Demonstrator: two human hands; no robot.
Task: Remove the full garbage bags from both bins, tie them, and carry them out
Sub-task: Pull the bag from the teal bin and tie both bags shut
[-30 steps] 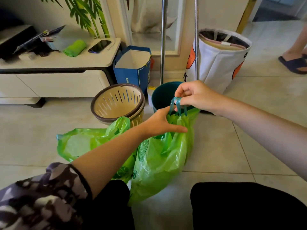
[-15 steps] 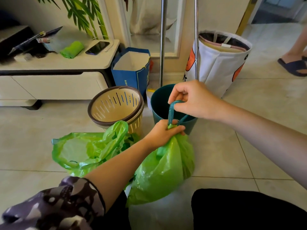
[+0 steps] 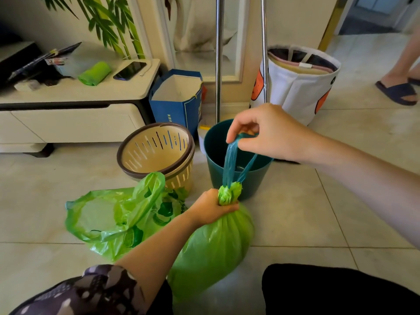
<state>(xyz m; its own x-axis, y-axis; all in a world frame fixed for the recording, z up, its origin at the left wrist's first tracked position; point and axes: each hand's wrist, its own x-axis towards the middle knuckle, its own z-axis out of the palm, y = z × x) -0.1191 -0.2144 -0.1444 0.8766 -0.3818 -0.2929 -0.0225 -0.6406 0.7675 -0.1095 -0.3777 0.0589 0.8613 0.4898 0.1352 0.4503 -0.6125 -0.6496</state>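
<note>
Since prev frames: right hand (image 3: 270,133) has drawn teal drawstring (image 3: 230,162) taut; left hand (image 3: 212,209) fists round neck of green bag (image 3: 218,244), now cinched. Knot pending; 2nd bag (image 3: 106,221) gapes open

A: Floor?
B: Pale glossy floor tiles (image 3: 295,223), thin grout lines, daylight glare at upper right.
A: Walls?
B: Cream wall (image 3: 295,19) with a bamboo mural (image 3: 109,26) at left. Framed panel (image 3: 195,35) in the middle with a pale painted figure, details unclear. Two metal poles (image 3: 218,53) stand upright in front of it.
A: Furniture?
B: Low white cabinet (image 3: 68,123) at left with a dark edge band and drawers. On top: phone (image 3: 129,70), rolled green item (image 3: 94,73), dark clutter.
A: Anything else?
B: Blue paper bag (image 3: 175,108) beside the cabinet, white fabric basket (image 3: 302,92) at right, doorway (image 3: 372,14) at top right.
</note>
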